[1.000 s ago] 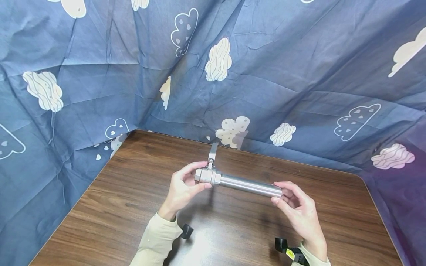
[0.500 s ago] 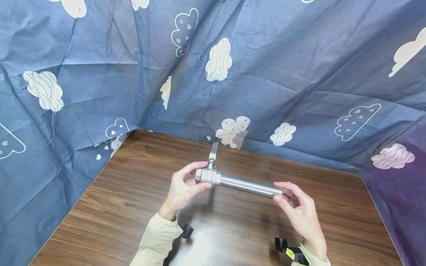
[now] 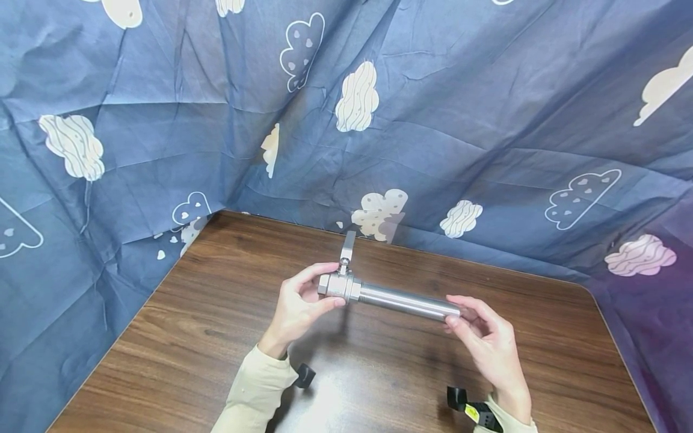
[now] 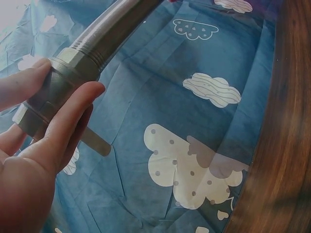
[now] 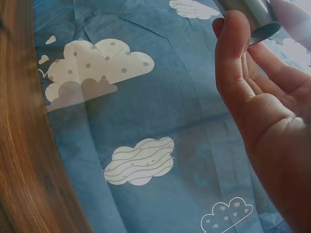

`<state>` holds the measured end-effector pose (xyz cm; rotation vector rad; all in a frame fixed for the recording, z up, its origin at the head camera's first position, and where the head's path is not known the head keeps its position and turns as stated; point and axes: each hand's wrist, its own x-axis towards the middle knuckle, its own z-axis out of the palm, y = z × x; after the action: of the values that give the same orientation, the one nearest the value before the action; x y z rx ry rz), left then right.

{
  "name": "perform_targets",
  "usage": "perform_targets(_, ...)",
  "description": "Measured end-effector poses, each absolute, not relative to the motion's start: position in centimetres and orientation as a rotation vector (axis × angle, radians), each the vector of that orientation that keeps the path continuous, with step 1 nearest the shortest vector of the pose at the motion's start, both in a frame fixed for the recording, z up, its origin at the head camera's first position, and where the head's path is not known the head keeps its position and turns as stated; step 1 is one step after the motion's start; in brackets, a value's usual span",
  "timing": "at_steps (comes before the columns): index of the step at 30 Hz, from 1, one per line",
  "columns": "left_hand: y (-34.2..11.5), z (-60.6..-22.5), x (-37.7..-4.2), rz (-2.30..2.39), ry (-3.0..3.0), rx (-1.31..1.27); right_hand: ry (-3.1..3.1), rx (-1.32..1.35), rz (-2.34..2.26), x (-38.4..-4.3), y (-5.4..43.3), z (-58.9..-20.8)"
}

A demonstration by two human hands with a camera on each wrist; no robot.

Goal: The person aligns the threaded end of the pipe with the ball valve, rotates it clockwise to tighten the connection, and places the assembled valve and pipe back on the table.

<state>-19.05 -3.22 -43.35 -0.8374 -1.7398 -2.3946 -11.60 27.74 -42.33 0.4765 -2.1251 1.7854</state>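
A silver ball valve (image 3: pixel 337 285) is joined to a shiny metal pipe (image 3: pixel 406 302), both held above the table. Some thread shows where the pipe enters the valve's hex end (image 4: pixel 77 63). The valve's flat lever handle (image 3: pixel 348 246) sticks up and away in the head view. My left hand (image 3: pixel 295 310) grips the valve body between thumb and fingers. At the pipe's other end, my right hand (image 3: pixel 489 340) pinches the pipe with thumb and fingertips. In the right wrist view the pipe's open end (image 5: pixel 265 33) shows between thumb and fingers.
Below the hands lies a brown wood-grain table (image 3: pixel 206 337). A blue cloth (image 3: pixel 460 120) with white cloud prints hangs behind it and along its sides. Black wrist mounts (image 3: pixel 457 398) sit on both forearms.
The right thumb has shifted very slightly along the pipe's end. The valve, pipe and left hand look otherwise nearly still.
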Motion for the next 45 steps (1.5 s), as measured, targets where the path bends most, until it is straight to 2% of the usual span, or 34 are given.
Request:
perform_targets(8,-3.26,-43.38,-19.06,-2.388,-1.742,-0.841,-1.903,0.709,1.923,-11.98,27.65,-42.5)
perform_targets(14,-3.34,-43.35,-18.96,-2.393,-1.75,-0.828,-1.854,0.785,1.924,-12.16,27.54,-42.59)
perform_targets(45,-3.31,-43.43,-19.07,-2.384,-1.75,-0.838,-1.914,0.686,1.876,-11.83,27.58,-42.5)
